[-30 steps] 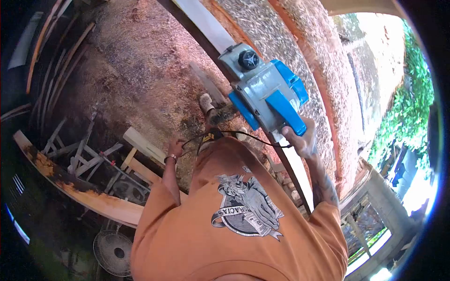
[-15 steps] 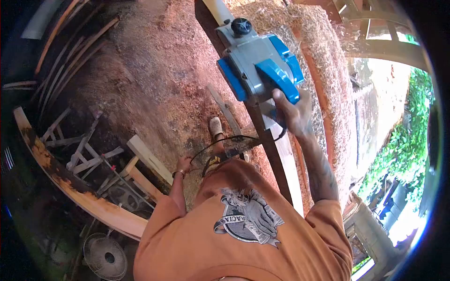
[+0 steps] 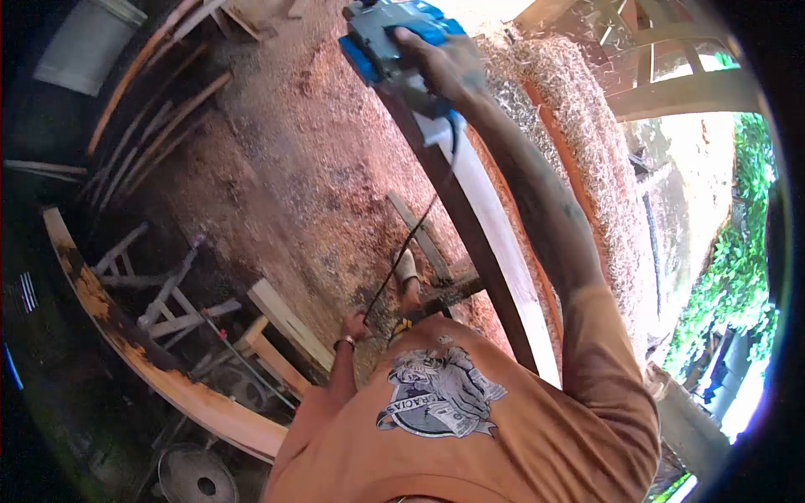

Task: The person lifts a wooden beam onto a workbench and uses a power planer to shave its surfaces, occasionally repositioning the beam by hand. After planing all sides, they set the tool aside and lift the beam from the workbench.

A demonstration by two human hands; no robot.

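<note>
My right hand (image 3: 451, 69) is wrapped round the handle of a blue and grey electric planer (image 3: 373, 40) at the top of the view. The planer sits on a long wooden beam (image 3: 496, 220) with a pale upper face and a dark side. A black power cord (image 3: 412, 235) hangs from the back of the planer and runs down to my left hand (image 3: 356, 325). That hand, low beside my leg, has its fingers closed round the cord.
Wood shavings cover the floor (image 3: 277, 168) and pile up right of the beam. A curved plank (image 3: 151, 356) lies at left near wooden trestles (image 3: 172, 293). A fan (image 3: 197, 476) stands at lower left. A wooden support (image 3: 457, 289) lies under the beam, near my foot.
My right hand has pushed the planer forward along the beam, away from my body, and my arm is more stretched out. The cord now hangs straighter between planer and left hand.
</note>
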